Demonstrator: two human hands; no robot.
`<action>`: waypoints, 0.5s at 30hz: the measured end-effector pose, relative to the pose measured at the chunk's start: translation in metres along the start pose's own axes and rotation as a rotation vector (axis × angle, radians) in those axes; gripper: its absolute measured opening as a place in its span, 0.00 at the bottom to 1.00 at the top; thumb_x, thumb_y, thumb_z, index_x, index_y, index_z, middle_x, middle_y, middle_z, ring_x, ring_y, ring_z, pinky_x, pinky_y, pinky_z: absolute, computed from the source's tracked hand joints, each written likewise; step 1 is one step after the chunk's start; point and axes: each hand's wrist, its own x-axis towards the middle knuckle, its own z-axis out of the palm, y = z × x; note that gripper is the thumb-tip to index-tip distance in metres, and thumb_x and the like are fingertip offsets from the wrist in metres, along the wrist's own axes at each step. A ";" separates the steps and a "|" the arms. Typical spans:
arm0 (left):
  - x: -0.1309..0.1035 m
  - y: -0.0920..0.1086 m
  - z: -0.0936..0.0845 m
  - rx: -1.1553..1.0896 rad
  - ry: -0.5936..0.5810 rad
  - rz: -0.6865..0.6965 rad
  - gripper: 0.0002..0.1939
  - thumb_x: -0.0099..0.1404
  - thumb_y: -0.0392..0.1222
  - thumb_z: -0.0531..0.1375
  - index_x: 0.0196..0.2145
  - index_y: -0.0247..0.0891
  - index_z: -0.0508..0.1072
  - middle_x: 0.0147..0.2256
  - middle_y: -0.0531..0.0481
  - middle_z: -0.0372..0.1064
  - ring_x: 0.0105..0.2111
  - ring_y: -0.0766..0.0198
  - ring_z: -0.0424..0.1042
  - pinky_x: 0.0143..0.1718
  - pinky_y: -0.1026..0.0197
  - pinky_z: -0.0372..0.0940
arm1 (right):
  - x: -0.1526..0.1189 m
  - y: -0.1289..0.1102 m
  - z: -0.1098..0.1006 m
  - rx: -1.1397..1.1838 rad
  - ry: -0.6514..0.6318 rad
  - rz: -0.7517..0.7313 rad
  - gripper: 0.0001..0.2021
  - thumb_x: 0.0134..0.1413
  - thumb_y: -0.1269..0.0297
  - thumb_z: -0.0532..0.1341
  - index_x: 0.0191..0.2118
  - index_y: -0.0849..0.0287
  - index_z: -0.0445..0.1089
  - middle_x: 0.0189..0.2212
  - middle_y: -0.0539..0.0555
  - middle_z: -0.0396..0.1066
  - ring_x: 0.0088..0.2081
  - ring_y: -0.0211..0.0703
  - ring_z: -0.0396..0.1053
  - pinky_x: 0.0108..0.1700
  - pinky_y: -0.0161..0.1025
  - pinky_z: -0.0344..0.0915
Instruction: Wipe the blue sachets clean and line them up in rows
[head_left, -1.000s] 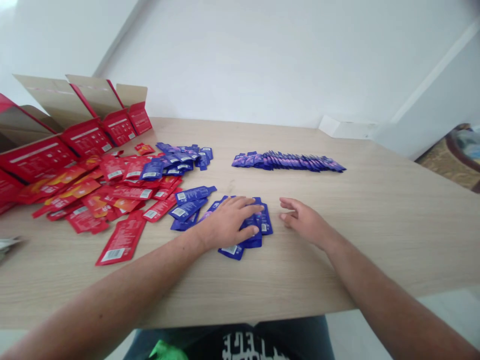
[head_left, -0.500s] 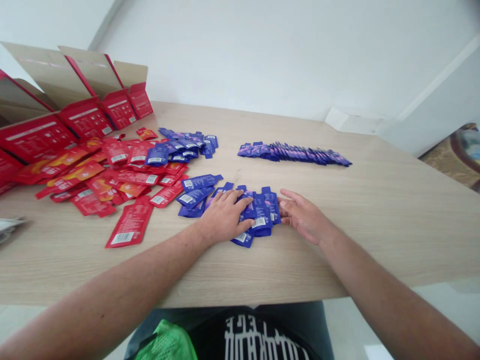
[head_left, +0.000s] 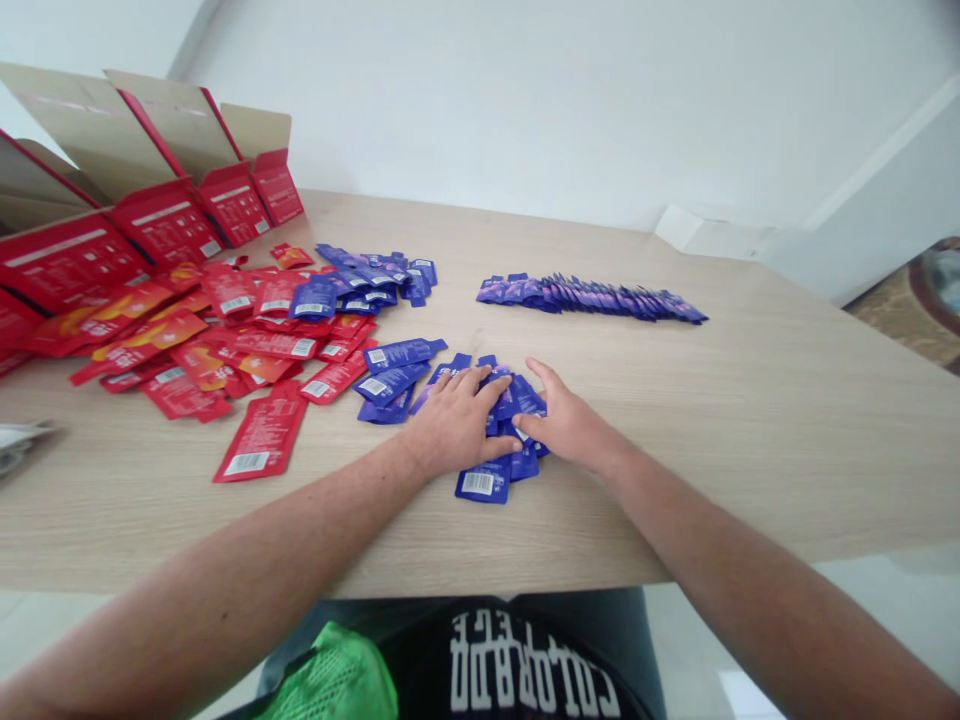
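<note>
My left hand (head_left: 463,422) lies with spread fingers on a loose group of blue sachets (head_left: 482,482) near the table's front. At the right edge of that group, my right hand (head_left: 564,418) touches the sachets with its thumb and forefinger apart. Both palms hide part of the group. Just left of my left hand, several more blue sachets (head_left: 390,384) overlap one another. Farther back, a long overlapping row of blue sachets (head_left: 600,298) lies flat on the table.
Red sachets (head_left: 259,435) form a wide heap on the left, with more blue sachets (head_left: 367,275) on its far side. Open red cartons (head_left: 169,228) stand behind the heap. A white box-like piece (head_left: 705,235) sits against the wall. The wooden table (head_left: 750,420) runs to the right.
My right hand has moved left, from beside the blue sachets onto their right edge. The sachets there are pushed closer together. My left hand stays on the group.
</note>
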 end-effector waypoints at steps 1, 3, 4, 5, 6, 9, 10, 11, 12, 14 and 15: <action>0.000 -0.001 0.000 -0.005 0.003 0.002 0.44 0.61 0.66 0.61 0.68 0.42 0.58 0.66 0.38 0.55 0.65 0.43 0.57 0.66 0.40 0.51 | 0.002 0.002 -0.001 -0.038 -0.003 -0.022 0.46 0.51 0.63 0.67 0.72 0.54 0.46 0.59 0.61 0.69 0.53 0.53 0.72 0.57 0.50 0.66; 0.001 -0.003 -0.002 -0.014 0.006 0.012 0.37 0.64 0.58 0.61 0.66 0.42 0.60 0.65 0.39 0.58 0.64 0.47 0.59 0.65 0.44 0.54 | 0.005 0.007 -0.005 -0.084 -0.006 -0.043 0.44 0.50 0.65 0.65 0.72 0.55 0.48 0.61 0.61 0.67 0.55 0.53 0.71 0.57 0.48 0.67; 0.001 -0.004 -0.003 -0.019 0.006 0.018 0.34 0.65 0.54 0.61 0.65 0.41 0.62 0.64 0.40 0.59 0.63 0.48 0.60 0.65 0.46 0.55 | 0.006 0.011 -0.009 -0.104 0.003 -0.045 0.43 0.50 0.65 0.65 0.71 0.55 0.49 0.62 0.60 0.65 0.56 0.53 0.70 0.57 0.48 0.67; 0.001 -0.005 -0.004 -0.024 0.004 0.025 0.31 0.65 0.50 0.60 0.64 0.40 0.63 0.63 0.40 0.61 0.63 0.50 0.61 0.65 0.48 0.56 | 0.007 0.015 -0.015 -0.126 0.020 -0.040 0.42 0.50 0.65 0.65 0.71 0.55 0.50 0.64 0.60 0.64 0.57 0.53 0.69 0.58 0.48 0.67; 0.001 -0.007 -0.004 -0.031 0.001 0.031 0.30 0.66 0.48 0.59 0.63 0.40 0.64 0.63 0.41 0.61 0.62 0.51 0.62 0.65 0.49 0.56 | 0.008 0.021 -0.021 -0.150 0.039 -0.032 0.42 0.50 0.65 0.65 0.70 0.55 0.52 0.64 0.60 0.63 0.58 0.53 0.68 0.58 0.48 0.66; 0.001 -0.011 -0.006 -0.042 -0.009 0.039 0.29 0.65 0.45 0.59 0.63 0.39 0.65 0.62 0.41 0.62 0.62 0.52 0.62 0.64 0.51 0.57 | 0.007 0.039 -0.047 -0.224 0.105 -0.010 0.39 0.50 0.64 0.64 0.68 0.55 0.56 0.64 0.59 0.64 0.59 0.52 0.68 0.60 0.48 0.65; 0.001 -0.012 -0.006 -0.042 -0.012 0.039 0.29 0.65 0.45 0.59 0.63 0.39 0.65 0.62 0.41 0.62 0.62 0.52 0.62 0.64 0.51 0.57 | 0.006 0.044 -0.057 -0.254 0.131 -0.004 0.38 0.50 0.64 0.64 0.68 0.56 0.56 0.63 0.59 0.65 0.59 0.52 0.68 0.59 0.48 0.65; 0.001 -0.012 -0.005 -0.040 -0.016 0.038 0.29 0.65 0.45 0.59 0.63 0.39 0.65 0.63 0.41 0.62 0.62 0.52 0.62 0.64 0.50 0.58 | 0.004 0.048 -0.068 -0.289 0.163 0.000 0.38 0.50 0.64 0.64 0.68 0.56 0.57 0.63 0.59 0.66 0.58 0.53 0.69 0.59 0.48 0.66; 0.001 -0.013 -0.005 -0.038 -0.018 0.037 0.29 0.65 0.46 0.59 0.63 0.39 0.65 0.63 0.42 0.62 0.63 0.51 0.62 0.64 0.50 0.57 | 0.002 0.051 -0.079 -0.331 0.197 0.003 0.38 0.49 0.64 0.64 0.68 0.56 0.57 0.62 0.59 0.66 0.58 0.53 0.69 0.59 0.49 0.65; 0.002 -0.014 -0.004 -0.032 -0.020 0.036 0.29 0.65 0.46 0.59 0.63 0.40 0.65 0.63 0.42 0.62 0.63 0.51 0.61 0.65 0.49 0.57 | -0.003 0.051 -0.100 -0.421 0.263 0.008 0.39 0.49 0.65 0.64 0.68 0.55 0.56 0.62 0.59 0.67 0.57 0.55 0.70 0.59 0.50 0.65; 0.002 -0.014 -0.004 -0.029 -0.019 0.037 0.29 0.65 0.47 0.59 0.63 0.40 0.65 0.63 0.42 0.62 0.63 0.51 0.61 0.65 0.49 0.57 | -0.005 0.050 -0.109 -0.454 0.288 0.009 0.39 0.49 0.65 0.64 0.68 0.55 0.56 0.62 0.59 0.67 0.57 0.56 0.70 0.59 0.50 0.65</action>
